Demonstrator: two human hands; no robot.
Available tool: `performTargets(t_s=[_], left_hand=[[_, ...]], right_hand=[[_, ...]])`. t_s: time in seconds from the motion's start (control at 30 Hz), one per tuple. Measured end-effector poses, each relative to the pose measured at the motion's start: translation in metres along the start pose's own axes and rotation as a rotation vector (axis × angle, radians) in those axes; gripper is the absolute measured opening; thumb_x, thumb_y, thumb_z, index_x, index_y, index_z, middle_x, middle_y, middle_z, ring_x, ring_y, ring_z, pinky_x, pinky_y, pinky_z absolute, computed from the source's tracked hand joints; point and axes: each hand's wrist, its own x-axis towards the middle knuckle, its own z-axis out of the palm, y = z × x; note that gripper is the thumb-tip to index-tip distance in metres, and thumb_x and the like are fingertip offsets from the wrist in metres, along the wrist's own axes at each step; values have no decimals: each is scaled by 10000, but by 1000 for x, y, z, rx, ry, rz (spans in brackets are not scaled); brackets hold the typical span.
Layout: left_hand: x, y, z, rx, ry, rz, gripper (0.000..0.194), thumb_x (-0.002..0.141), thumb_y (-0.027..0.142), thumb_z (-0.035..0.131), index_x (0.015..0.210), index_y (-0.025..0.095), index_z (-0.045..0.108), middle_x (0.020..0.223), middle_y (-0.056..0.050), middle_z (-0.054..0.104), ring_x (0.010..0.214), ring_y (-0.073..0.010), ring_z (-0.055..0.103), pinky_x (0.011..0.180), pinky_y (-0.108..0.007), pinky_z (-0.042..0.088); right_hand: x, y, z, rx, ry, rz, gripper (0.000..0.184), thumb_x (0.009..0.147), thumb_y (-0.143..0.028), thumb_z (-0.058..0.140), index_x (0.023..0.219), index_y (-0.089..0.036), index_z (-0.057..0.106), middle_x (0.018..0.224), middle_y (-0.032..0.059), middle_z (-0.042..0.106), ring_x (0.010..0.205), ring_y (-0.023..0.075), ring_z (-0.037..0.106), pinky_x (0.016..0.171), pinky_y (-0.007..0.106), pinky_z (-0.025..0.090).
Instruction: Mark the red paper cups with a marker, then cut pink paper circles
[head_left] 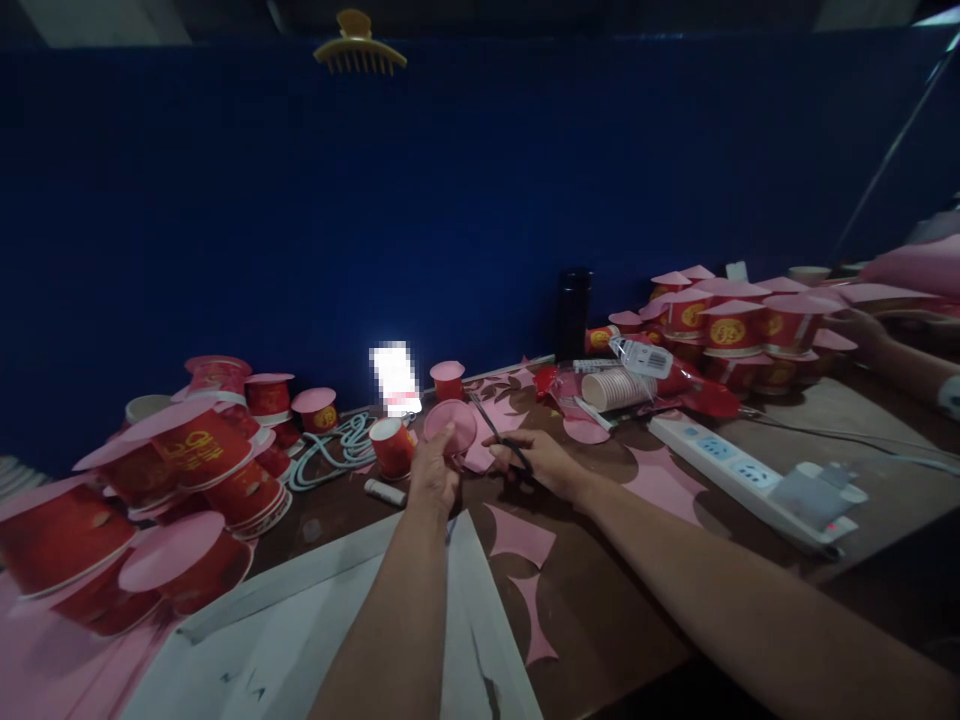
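My left hand (435,470) is closed on a round pink paper disc (452,422), the thumb lying on its face. Pink paper scraps (502,425) lie just behind and right of it. In my right hand (547,460) is a pair of scissors (501,437), blades pointing up and left toward the disc. Left of the disc sits an uncovered red paper cup (391,447), with a small white tube (385,492) in front of it. Another red cup with a pink disc on top (448,381) stands behind my hands.
Red cups topped with pink paper (202,450) crowd the left; more (731,325) are piled at the right. A power strip (750,480), bagged paper cups (619,390), a coiled cable (337,452) and a white board (300,610) lie around. At far right is another person's hand (862,335).
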Motion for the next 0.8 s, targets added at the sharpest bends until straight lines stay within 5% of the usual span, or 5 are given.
performTargets(t_s=[0.8], left_hand=[[-4,-1,6,9,106,63,331,566,226,774,812,154,566,661,9,607,574,-115,594,538,-231,477]], right_hand=[[-3,-1,10,78,-73,28,455,683,-438,708,1030,-150,651,662,4,608,530,86,534,452,176,387]])
